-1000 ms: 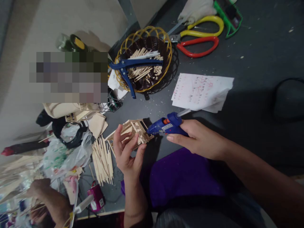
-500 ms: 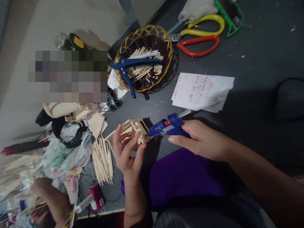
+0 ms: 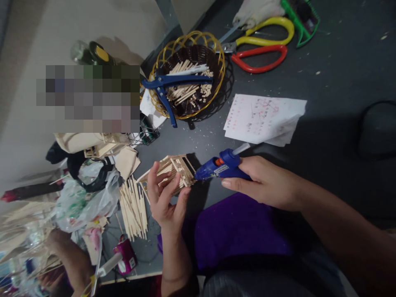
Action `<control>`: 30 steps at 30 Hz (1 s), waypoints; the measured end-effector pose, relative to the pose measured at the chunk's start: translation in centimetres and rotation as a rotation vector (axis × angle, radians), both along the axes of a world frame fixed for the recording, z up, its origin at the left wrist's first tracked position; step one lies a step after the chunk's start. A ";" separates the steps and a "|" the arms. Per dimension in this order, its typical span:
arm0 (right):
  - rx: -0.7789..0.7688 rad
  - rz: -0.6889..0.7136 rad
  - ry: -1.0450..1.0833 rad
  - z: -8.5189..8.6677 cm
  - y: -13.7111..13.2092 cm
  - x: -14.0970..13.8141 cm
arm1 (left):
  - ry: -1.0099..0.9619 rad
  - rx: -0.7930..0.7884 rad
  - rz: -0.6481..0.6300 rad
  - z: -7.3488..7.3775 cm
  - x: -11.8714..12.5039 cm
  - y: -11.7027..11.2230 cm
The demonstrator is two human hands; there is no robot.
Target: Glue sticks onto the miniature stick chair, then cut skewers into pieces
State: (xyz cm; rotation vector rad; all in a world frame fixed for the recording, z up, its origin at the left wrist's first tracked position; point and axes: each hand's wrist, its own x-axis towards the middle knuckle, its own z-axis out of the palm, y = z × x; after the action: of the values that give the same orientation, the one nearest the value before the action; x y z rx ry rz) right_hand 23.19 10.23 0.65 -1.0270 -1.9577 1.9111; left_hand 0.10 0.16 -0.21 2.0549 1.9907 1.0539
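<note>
My left hand (image 3: 163, 198) grips a small frame built of light wooden sticks (image 3: 173, 167), with fingers and thumb curled round its near side. My right hand (image 3: 262, 181) is closed round a blue glue gun (image 3: 221, 167). The gun's nozzle touches the right edge of the stick frame, and a clear glue stick pokes out of its back end. Both hands work just above a dark grey table (image 3: 334, 74), over a purple cloth (image 3: 238, 227) on my lap.
A gold wire basket (image 3: 221, 62) holds cut sticks and blue pliers (image 3: 167, 88). Red and yellow handled shears (image 3: 262, 45) lie behind it. A printed paper (image 3: 262, 119) sits at right. Loose sticks (image 3: 133, 208) and plastic bags lie left. Another person's arm (image 3: 68, 260) is at bottom left.
My right hand and the glue gun have shifted slightly to the right, the nozzle staying at the frame's edge. My left hand holds still.
</note>
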 end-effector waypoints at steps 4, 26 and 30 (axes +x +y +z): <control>0.000 0.003 0.005 0.0 0.0 0.0 | -0.032 0.023 -0.020 0.1 0.1 0.1; -0.016 -0.039 0.094 -0.6 0.0 -0.1 | -0.011 0.010 -0.011 0.0 0.0 0.0; -0.022 -0.027 0.089 -0.5 0.0 -0.1 | -0.027 0.014 -0.013 0.0 0.1 0.0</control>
State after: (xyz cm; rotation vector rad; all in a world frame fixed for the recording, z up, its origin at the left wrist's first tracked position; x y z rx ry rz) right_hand 23.11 10.21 0.14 -0.9518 -1.8696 1.9332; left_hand 0.20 0.18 -0.16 2.0460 1.9597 1.0900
